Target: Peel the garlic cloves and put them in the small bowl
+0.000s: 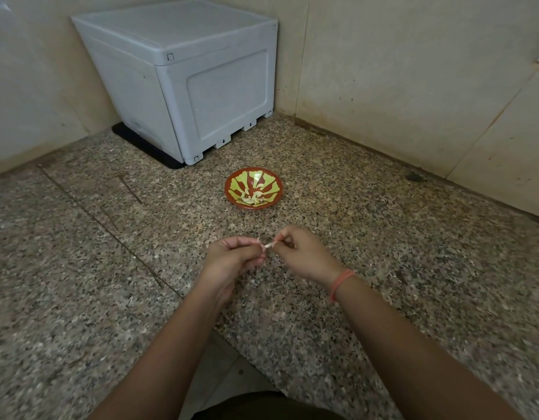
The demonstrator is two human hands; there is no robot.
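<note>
A small garlic clove (268, 245) is pinched between both hands above the speckled granite counter. My left hand (231, 259) grips one end with curled fingers. My right hand (301, 253) pinches the other end between thumb and fingertips; an orange band circles its wrist. Beyond the hands sits the small red bowl (254, 189) with a yellow-green pattern. Several pale peeled cloves (256, 197) lie inside it.
A grey plastic box (186, 77) stands on a black mat in the back corner, against beige tiled walls. The granite counter (110, 268) has seams running diagonally at left. A dark speck (413, 176) lies by the right wall.
</note>
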